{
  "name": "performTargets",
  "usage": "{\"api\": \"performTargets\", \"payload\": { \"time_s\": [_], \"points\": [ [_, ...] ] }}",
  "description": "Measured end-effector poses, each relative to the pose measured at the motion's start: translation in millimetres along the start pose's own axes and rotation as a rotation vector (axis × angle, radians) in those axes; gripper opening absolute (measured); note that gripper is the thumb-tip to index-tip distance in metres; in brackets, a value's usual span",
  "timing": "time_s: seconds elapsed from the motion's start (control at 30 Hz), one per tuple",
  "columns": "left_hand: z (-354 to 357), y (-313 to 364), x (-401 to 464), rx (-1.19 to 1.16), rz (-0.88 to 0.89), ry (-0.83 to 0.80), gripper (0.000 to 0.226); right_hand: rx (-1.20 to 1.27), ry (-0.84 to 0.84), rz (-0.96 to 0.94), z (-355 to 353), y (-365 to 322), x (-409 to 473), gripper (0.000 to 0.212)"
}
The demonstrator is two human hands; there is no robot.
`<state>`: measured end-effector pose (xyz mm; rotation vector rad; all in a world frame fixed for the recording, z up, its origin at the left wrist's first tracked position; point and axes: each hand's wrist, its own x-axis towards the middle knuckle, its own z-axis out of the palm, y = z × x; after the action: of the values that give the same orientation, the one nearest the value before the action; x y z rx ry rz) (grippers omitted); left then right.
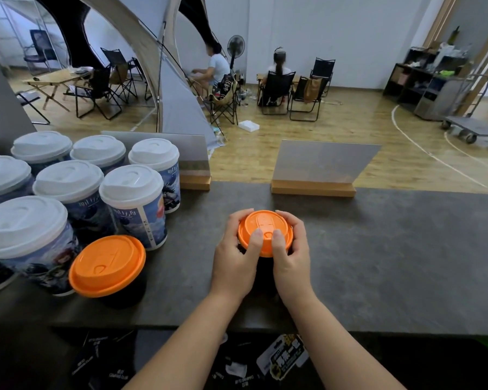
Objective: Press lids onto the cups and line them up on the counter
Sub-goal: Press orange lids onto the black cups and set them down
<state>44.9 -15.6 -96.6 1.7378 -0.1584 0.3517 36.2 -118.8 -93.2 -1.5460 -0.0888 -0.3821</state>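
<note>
Hands at work on a dark stone-look counter (378, 249): the left hand (234, 266) and right hand (290, 263) wrap an orange lid (264, 225) from either side, fingers curled round its rim and both thumbs pressed flat on its top near the front edge. Beneath the lid sits a dark cup (264, 270), almost wholly hidden between the palms, standing near the middle of the counter. To the left, apart from the hands, a second dark cup with an orange lid (107, 264) stands upright just in front of a cluster of printed cups with white lids (68, 187), seven in view, packed close in rows at the counter's left end. Two clear sign holders on wooden bases (313, 190) stand along the far edge. Beyond, two people sit in folding chairs (276, 88) on a wooden floor beside a grey tent (178, 102)
</note>
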Motion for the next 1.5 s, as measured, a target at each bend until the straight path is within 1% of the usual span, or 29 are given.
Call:
{"api": "performTargets", "payload": {
  "time_s": [0.07, 0.13, 0.2, 0.27, 0.57, 0.6, 0.7, 0.8, 0.9, 1.03, 1.2, 1.33, 1.4, 1.43, 1.5],
  "points": [
    [0, 0, 0, 0.031, 0.016, 0.009, 0.04, 0.022, -0.016, 0.013, 1, 0, 0, 0.051],
    [-1, 0, -1, 0.065, 0.077, 0.051, 0.042, 0.055, -0.026, 0.024, 2, -1, 0, 0.053],
    [0, -1, -3, 0.108, 0.162, 0.083, 0.037, 0.075, -0.026, 0.027, 2, -1, 0, 0.053],
    [1, -4, -3, 0.142, 0.206, 0.097, 0.034, 0.08, -0.033, 0.036, 1, 0, 0, 0.052],
    [2, -4, 2, 0.222, 0.235, 0.114, 0.039, 0.062, -0.026, 0.069, 1, 2, 1, 0.051],
    [2, -3, 3, 0.233, 0.244, 0.117, 0.04, 0.047, -0.019, 0.068, 2, 1, 0, 0.048],
    [1, 2, 5, 0.271, 0.257, 0.12, 0.041, 0.019, 0.018, 0.071, 3, -4, 4, 0.03],
    [2, 3, 4, 0.332, 0.273, 0.096, 0.04, 0.028, -0.013, 0.184, -4, -14, 17, 0.012],
    [5, 0, 0, 0.339, 0.263, 0.087, 0.042, 0.022, -0.067, 0.278, -10, -21, 25, 0.017],
    [10, 0, -2, 0.33, 0.237, 0.128, 0.047, -0.006, -0.045, 0.318, -10, -22, 27, 0.018],
    [10, -2, 0, 0.356, 0.245, 0.123, 0.052, 0.016, 0.009, 0.381, -3, -25, 29, 0.015],
    [10, 0, -1, 0.26, 0.244, 0.134, 0.049, 0.127, 0.07, 0.299, 4, -23, 17, 0.011],
    [10, 1, -1, 0.151, 0.191, 0.133, 0.045, 0.203, 0.113, 0.26, 8, -19, 11, 0.013],
    [13, 2, 0, 0.065, 0.116, 0.151, 0.041, 0.22, 0.134, 0.23, 10, -18, 9, 0.016],
    [23, 7, 4, -0.212, -0.127, 0.218, 0.035, 0.205, 0.17, 0.152, 15, -13, 6, 0.022]
  ]
}}
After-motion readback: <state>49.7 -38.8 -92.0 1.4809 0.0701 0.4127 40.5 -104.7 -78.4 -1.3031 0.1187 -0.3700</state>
